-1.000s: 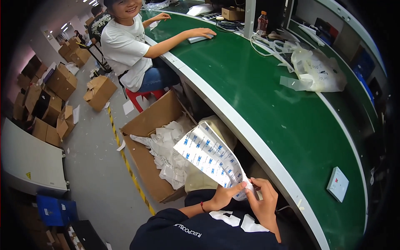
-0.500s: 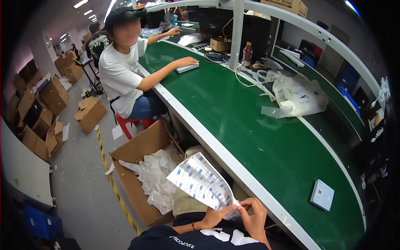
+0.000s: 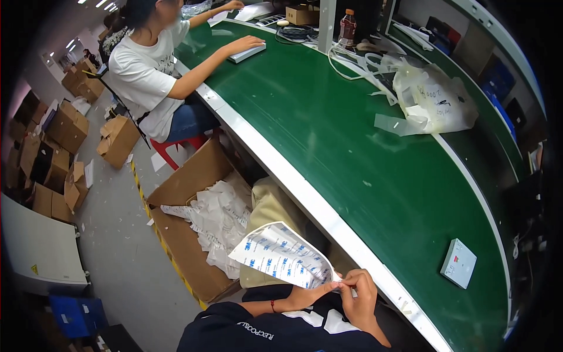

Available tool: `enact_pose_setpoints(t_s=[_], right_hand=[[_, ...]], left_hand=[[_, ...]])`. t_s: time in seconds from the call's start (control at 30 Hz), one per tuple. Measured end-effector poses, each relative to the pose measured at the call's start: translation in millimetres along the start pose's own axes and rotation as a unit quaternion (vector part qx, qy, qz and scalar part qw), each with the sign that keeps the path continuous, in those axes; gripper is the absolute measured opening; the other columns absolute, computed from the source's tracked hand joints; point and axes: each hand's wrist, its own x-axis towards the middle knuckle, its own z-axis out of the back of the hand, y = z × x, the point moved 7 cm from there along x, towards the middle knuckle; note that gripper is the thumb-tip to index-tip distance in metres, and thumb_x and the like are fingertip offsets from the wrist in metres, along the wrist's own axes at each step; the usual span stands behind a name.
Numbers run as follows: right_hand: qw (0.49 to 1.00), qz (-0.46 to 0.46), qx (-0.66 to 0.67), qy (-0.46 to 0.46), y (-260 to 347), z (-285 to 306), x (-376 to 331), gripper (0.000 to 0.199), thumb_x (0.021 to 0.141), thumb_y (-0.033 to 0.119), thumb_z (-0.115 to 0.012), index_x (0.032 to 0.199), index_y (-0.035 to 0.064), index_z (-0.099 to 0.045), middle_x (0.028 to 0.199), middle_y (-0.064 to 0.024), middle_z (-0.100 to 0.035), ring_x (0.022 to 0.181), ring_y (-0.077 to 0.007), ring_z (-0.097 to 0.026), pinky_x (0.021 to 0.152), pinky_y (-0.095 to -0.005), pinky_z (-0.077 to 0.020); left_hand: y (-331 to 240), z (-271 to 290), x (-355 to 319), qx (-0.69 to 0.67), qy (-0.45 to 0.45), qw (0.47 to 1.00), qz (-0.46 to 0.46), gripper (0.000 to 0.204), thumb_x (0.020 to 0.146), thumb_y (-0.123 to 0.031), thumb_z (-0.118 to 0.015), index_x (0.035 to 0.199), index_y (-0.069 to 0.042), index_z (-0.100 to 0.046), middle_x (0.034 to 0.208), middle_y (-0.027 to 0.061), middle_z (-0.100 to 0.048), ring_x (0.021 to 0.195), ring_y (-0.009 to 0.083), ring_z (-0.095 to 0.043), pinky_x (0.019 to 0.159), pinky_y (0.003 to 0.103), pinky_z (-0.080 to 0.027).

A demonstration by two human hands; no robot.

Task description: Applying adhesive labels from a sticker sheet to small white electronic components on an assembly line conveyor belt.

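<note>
A white backing sheet with blue print [image 3: 281,258] curls upward over my lap, just off the near edge of the green table. My left hand [image 3: 308,295] pinches its lower right corner, the thumb lying along the edge. At that same corner the thumb and forefinger of my right hand [image 3: 359,293] are pressed together; whether they grip the sheet or a small piece on it is too small to make out. On the table, right of my hands, lies a flat white box [image 3: 458,264] with a small red mark.
A cardboard box [image 3: 193,276] full of crumpled white paper [image 3: 220,214] stands on the floor to my left. Across the table a seated person [image 3: 146,76] rests a hand on a white box [image 3: 247,53]. A plastic bag [image 3: 437,100] and a bottle [image 3: 347,29] occupy the green table's [image 3: 305,123] far side.
My view has tilted downward and shifted a little. Both hands stay together at the sheet's corner, and the sheet hangs somewhat flatter than before.
</note>
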Motion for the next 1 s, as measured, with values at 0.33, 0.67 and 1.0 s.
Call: enact_pose_setpoints(t_s=[0.33, 0.67, 1.0], right_hand=[[0.996, 0.087, 0.034, -0.003, 9.4, 4.7, -14.1, 0.015, 0.067, -0.004, -0.057, 0.074, 0.0051, -0.047, 0.075, -0.0079, -0.05, 0.064, -0.0195, -0.046, 0.059, -0.0268, -0.0384], [0.975, -0.052, 0.14, -0.163, -42.6, 173.9, 16.0, 0.015, 0.073, 0.013, -0.058, 0.08, 0.0083, -0.045, 0.095, -0.0055, -0.043, 0.069, -0.0106, -0.043, 0.064, -0.0194, -0.0362], [0.984, -0.142, -0.103, 0.009, -102.0, 258.5, 70.2, 0.028, 0.073, -0.004, -0.046, 0.099, 0.0066, -0.044, 0.073, -0.0005, -0.046, 0.067, -0.0069, -0.042, 0.062, -0.0182, -0.0332]], left_hand=[[-8.1, 14.8, 11.8, 0.001, -0.008, 1.0, -0.002, 0.032, 0.074, 0.006, -0.056, 0.102, -0.002, -0.042, 0.091, 0.0138, -0.056, 0.085, 0.021, -0.055, 0.078, 0.029, -0.044], [46.2, 109.3, 54.1, -0.395, 0.008, 0.918, 0.034, 0.033, 0.076, -0.003, -0.054, 0.107, -0.006, -0.043, 0.091, 0.0098, -0.054, 0.085, 0.0194, -0.052, 0.082, 0.03, -0.04], [27.5, 115.2, 67.8, -0.48, 0.079, 0.874, 0.0, 0.034, 0.072, -0.001, -0.061, 0.099, -0.01, -0.042, 0.083, 0.002, -0.047, 0.077, 0.0122, -0.045, 0.074, 0.024, -0.038]])
